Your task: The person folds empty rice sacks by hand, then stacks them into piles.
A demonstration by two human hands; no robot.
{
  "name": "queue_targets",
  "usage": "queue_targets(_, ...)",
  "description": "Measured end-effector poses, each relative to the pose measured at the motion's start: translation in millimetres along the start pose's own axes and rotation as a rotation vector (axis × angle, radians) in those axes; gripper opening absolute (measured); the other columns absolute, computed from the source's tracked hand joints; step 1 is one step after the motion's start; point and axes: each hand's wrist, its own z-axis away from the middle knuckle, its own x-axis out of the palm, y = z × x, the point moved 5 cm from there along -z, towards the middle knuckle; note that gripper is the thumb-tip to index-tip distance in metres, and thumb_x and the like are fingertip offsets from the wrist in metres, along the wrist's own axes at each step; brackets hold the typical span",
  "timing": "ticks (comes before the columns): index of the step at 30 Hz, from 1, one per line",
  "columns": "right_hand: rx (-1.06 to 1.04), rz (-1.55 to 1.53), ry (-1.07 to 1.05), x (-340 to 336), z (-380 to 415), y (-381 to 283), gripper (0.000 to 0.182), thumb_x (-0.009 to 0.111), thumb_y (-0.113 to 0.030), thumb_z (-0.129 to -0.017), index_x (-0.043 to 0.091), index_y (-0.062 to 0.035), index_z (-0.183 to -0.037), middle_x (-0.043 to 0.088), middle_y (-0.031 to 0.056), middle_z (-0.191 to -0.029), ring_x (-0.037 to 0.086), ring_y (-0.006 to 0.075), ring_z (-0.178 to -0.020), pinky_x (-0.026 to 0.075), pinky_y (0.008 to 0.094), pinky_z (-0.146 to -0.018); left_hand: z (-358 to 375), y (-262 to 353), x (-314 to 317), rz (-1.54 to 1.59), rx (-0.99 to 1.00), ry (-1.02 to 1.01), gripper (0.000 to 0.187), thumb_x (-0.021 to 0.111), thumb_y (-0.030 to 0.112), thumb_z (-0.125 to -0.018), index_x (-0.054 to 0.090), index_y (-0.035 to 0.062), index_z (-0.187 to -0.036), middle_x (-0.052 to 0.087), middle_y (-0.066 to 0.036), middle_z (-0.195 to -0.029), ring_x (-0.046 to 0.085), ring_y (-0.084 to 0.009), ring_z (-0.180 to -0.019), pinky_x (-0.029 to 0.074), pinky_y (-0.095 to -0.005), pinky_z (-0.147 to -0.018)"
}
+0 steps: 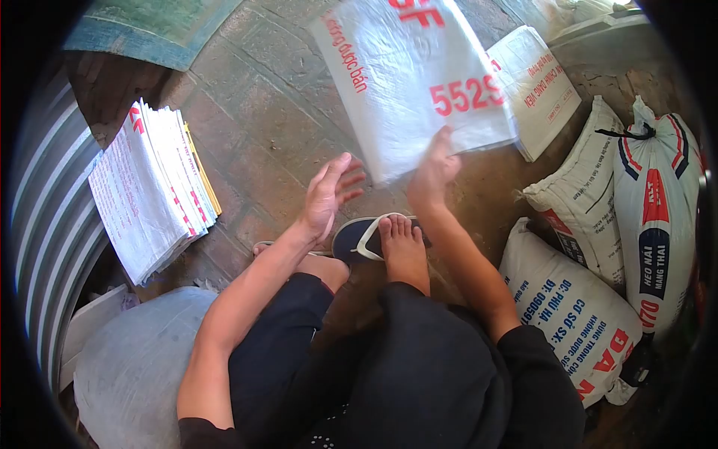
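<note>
1. Left hand (329, 193): empty, fingers loosely parted.
2. Right hand (436, 170): closed on the near edge of one flat, red-printed white plastic sack (407, 86), over brick floor (254, 105).
3. Stack of folded white sacks (140, 206): left, on floor.
4. Red-lettered white rectangular pile (542, 97): right, beside held sack.

Two hands (326, 196) (434, 173), one flat sack (407, 90), two stacks (146, 198) (542, 93), three full sacks (565, 307) (587, 191) (654, 217)

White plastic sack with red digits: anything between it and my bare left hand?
Nothing visible: between your left hand and the white sack there is only an open gap over reddish-brown brick floor.
</note>
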Motion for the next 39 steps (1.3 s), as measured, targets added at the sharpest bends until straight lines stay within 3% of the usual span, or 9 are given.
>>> queue_targets(5, 0.428, -0.175, 0.004, 4, 35, 54, 0.040, 0.056, -0.034, -0.102, 0.055, 0.0017, -0.120, 0.064, 0.0118, -0.112, 0.065, 0.0188, -0.094, 0.055, 0.0334, -0.078, -3, -12, -8, -0.033, -0.045, 0.000, 0.049, 0.066, 0.037, -0.096, 0.052, 0.0048, -0.130, 0.062, -0.009, -0.123, 0.061, -0.0203, -0.112, 0.052, -0.0365, -0.092)
queue_targets(6, 0.497, -0.166, -0.076, 3, 42, 54, 0.043, 0.057, -0.033, -0.100, 0.051, 0.0016, -0.125, 0.063, 0.0121, -0.115, 0.066, 0.0234, -0.100, 0.060, 0.0420, -0.081, -5, -15, -13, -0.039, -0.030, 0.024, 0.046, 0.067, 0.035, -0.095, 0.053, 0.0049, -0.128, 0.062, -0.008, -0.121, 0.063, -0.0195, -0.109, 0.053, -0.0355, -0.090)
queue_targets(9, 0.532, -0.169, -0.101, 4, 45, 58, 0.042, 0.059, -0.030, -0.099, 0.052, 0.0022, -0.125, 0.062, 0.0126, -0.116, 0.066, 0.0239, -0.102, 0.063, 0.0436, -0.076, -9, -16, -26, -0.053, 0.015, 0.080, 0.040, 0.069, 0.028, -0.095, 0.054, 0.0057, -0.123, 0.064, -0.006, -0.115, 0.065, -0.0174, -0.101, 0.055, -0.0325, -0.085)
queue_targets(15, 0.290, -0.140, -0.120, 3, 15, 40, 0.040, 0.062, -0.026, -0.096, 0.051, -0.0034, -0.127, 0.060, 0.0114, -0.116, 0.066, 0.0234, -0.098, 0.064, 0.0400, -0.062, 0, -6, -6, -0.004, 0.029, 0.111, 0.037, 0.067, 0.029, -0.095, 0.055, 0.0062, -0.122, 0.065, -0.005, -0.109, 0.066, -0.0158, -0.093, 0.055, -0.0310, -0.079)
queue_targets(19, -0.206, -0.155, -0.183, 7, -22, -27, 0.030, 0.062, -0.018, -0.098, 0.058, -0.0028, -0.123, 0.063, 0.0067, -0.112, 0.064, 0.0146, -0.095, 0.059, 0.0308, -0.069, 7, -3, 9, 0.078, -0.017, -0.021, 0.043, 0.060, 0.036, -0.099, 0.055, 0.0057, -0.129, 0.065, -0.006, -0.108, 0.065, -0.0167, -0.094, 0.055, -0.0317, -0.079)
queue_targets(27, -0.172, -0.585, -0.052, -58, -111, -99, 0.031, 0.055, -0.022, -0.102, 0.057, -0.0025, -0.126, 0.065, 0.0141, -0.121, 0.066, 0.0251, -0.106, 0.055, 0.0391, -0.093, 0, -18, -23, -0.003, -0.076, 0.052, 0.047, 0.057, 0.038, -0.098, 0.055, 0.0070, -0.132, 0.064, -0.006, -0.112, 0.062, -0.0159, -0.097, 0.050, -0.0329, -0.085)
queue_targets(32, 0.204, -0.616, 0.075, -121, -189, -26, 0.026, 0.055, -0.022, -0.103, 0.058, -0.0037, -0.121, 0.066, 0.0150, -0.118, 0.065, 0.0273, -0.106, 0.062, 0.0368, -0.085, -1, -27, -34, -0.046, -0.104, 0.083, 0.045, 0.057, 0.036, -0.097, 0.056, 0.0076, -0.131, 0.063, -0.006, -0.113, 0.062, -0.0166, -0.098, 0.050, -0.0330, -0.085)
queue_targets(35, 0.361, -0.623, 0.042, -138, -223, 19, 0.026, 0.056, -0.019, -0.102, 0.057, -0.0001, -0.119, 0.065, 0.0167, -0.119, 0.064, 0.0315, -0.110, 0.061, 0.0416, -0.093, -1, -33, -37, -0.082, -0.114, 0.074, 0.044, 0.057, 0.035, -0.097, 0.056, 0.0076, -0.131, 0.063, -0.006, -0.113, 0.061, -0.0171, -0.099, 0.049, -0.0330, -0.085)
queue_targets(39, 0.321, -0.603, 0.021, -131, -229, 28, 0.024, 0.056, -0.014, -0.102, 0.056, 0.0042, -0.117, 0.065, 0.0175, -0.117, 0.065, 0.0323, -0.108, 0.060, 0.0424, -0.096, -1, -35, -36, -0.131, -0.114, 0.079, 0.043, 0.057, 0.034, -0.097, 0.056, 0.0075, -0.131, 0.063, -0.007, -0.113, 0.061, -0.0174, -0.100, 0.049, -0.0331, -0.085)
